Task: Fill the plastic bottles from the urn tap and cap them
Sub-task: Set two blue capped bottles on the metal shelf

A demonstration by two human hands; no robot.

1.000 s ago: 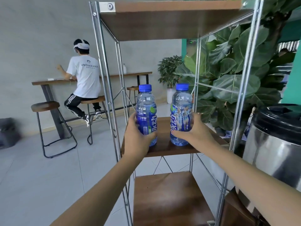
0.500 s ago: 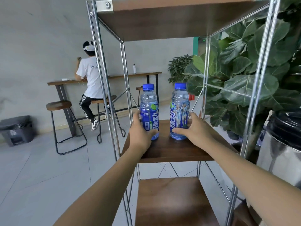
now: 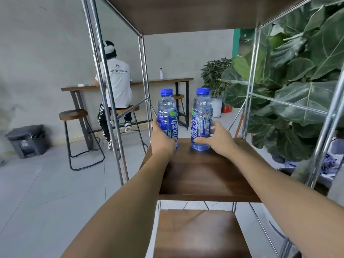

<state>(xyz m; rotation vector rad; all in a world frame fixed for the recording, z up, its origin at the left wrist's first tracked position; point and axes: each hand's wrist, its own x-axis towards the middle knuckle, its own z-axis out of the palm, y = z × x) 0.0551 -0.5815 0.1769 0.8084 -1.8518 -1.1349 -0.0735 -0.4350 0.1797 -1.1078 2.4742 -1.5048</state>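
Observation:
Two clear plastic bottles with blue labels and blue caps stand upright at the far end of the middle wooden shelf (image 3: 204, 175) of a metal-framed rack. My left hand (image 3: 162, 140) grips the lower part of the left bottle (image 3: 167, 110). My right hand (image 3: 216, 139) grips the lower part of the right bottle (image 3: 202, 116). Both caps are on. The urn is out of view.
Steel rack posts (image 3: 104, 94) stand close on both sides, with a shelf above and a lower shelf (image 3: 197, 233) below. A large leafy plant (image 3: 297, 90) fills the right. Beyond the rack a person sits at a bar table (image 3: 130, 84) with stools; a grey bin (image 3: 28, 140) stands left.
The view has moved closer and turned left, so the urn at the right has left the frame. Both hands stay on the bottles, which now stand further back on the shelf.

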